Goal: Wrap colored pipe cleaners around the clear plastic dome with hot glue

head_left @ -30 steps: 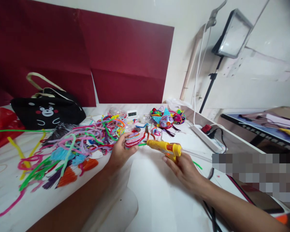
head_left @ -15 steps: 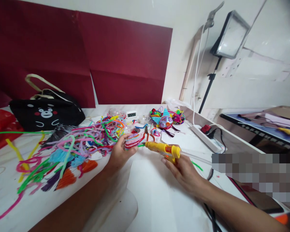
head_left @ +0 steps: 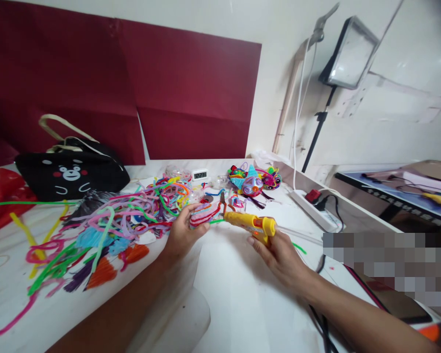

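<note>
My left hand (head_left: 185, 230) is closed around a rounded craft piece (head_left: 205, 214) covered in pink, white and red pipe cleaner rows. In my right hand (head_left: 281, 252) is a yellow hot glue gun (head_left: 248, 223), its nozzle pointing left toward the craft piece, a short gap between them. A clear glue stick (head_left: 297, 233) sticks out of the gun's back. Just behind the nozzle lie pliers (head_left: 222, 203) with orange handles. A green pipe cleaner (head_left: 216, 221) lies beside the craft piece.
Left of my hands spreads a heap of pipe cleaners (head_left: 106, 215) with tassels (head_left: 101, 272). Finished colourful animal-face ornaments (head_left: 252, 185) sit at the back, near a small digital clock (head_left: 200, 174). A power strip (head_left: 314, 211) lies right; a black bag (head_left: 71, 169) stands back left.
The glue gun in my right hand has shifted slightly right, its nozzle moving a little away from the craft piece. My left hand stays almost still.
</note>
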Demonstrator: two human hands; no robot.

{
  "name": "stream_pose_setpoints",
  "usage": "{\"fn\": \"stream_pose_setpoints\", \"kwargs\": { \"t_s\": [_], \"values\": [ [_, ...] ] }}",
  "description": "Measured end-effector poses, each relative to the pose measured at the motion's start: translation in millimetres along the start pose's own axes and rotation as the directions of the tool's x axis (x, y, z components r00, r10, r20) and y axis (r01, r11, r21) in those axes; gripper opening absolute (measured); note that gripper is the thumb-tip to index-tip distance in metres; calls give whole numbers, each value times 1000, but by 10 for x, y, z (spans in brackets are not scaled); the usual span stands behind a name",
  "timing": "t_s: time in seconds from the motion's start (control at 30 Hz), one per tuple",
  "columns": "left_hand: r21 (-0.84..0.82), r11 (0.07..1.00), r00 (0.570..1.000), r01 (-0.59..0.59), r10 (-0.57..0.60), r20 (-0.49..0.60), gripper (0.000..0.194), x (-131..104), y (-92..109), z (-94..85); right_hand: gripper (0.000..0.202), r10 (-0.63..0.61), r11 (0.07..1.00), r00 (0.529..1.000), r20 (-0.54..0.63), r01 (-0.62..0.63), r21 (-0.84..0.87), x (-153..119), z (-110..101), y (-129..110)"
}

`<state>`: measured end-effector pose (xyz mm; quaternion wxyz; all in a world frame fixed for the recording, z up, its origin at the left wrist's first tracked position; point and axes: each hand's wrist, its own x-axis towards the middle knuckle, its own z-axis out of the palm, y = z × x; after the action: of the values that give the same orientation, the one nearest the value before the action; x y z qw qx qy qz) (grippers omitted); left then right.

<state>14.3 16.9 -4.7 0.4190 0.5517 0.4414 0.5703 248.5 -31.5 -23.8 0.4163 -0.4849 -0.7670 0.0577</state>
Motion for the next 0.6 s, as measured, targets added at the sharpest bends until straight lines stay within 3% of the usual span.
{"fn": "stream_pose_setpoints", "kwargs": {
  "t_s": [0.6],
  "values": [
    [-23, 1000, 1000, -8, 8, -6, 54, -35, 50, 26, 27, 36, 999, 999, 11, -36, 0, 10, 17, 52]
  ]
}}
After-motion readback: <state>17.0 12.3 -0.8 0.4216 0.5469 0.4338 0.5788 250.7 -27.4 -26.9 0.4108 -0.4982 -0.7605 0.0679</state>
